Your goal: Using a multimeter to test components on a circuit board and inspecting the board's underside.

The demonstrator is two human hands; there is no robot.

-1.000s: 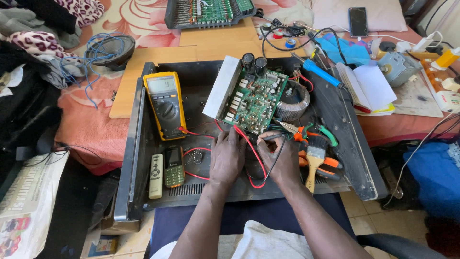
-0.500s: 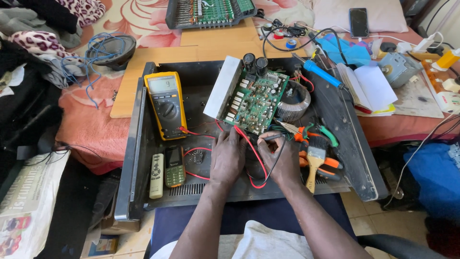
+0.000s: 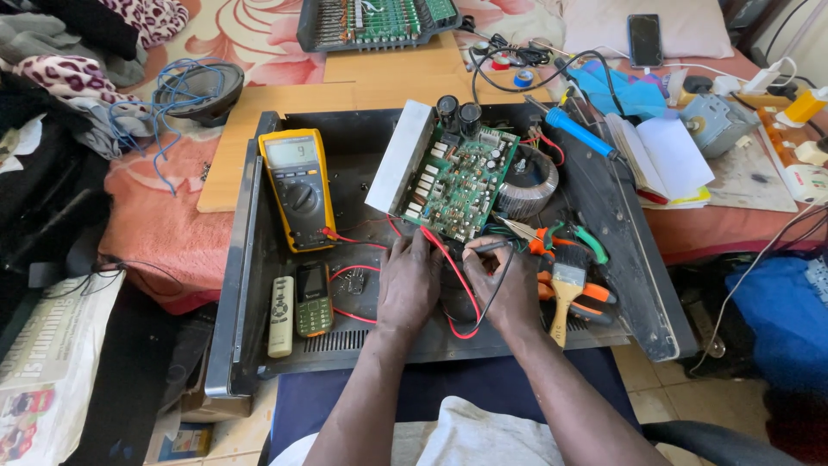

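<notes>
Left hand (image 3: 410, 280) pinches red probe (image 3: 429, 235), right hand (image 3: 509, 280) pinches black probe (image 3: 490, 248) — tips at near edge of green circuit board (image 3: 457, 185), mid-chassis. Probes light, rigid; board fragile — grip insulated shafts only.

hands (image 3: 412, 289) probing circuit board (image 3: 457, 183), yellow multimeter (image 3: 297, 185)
</notes>
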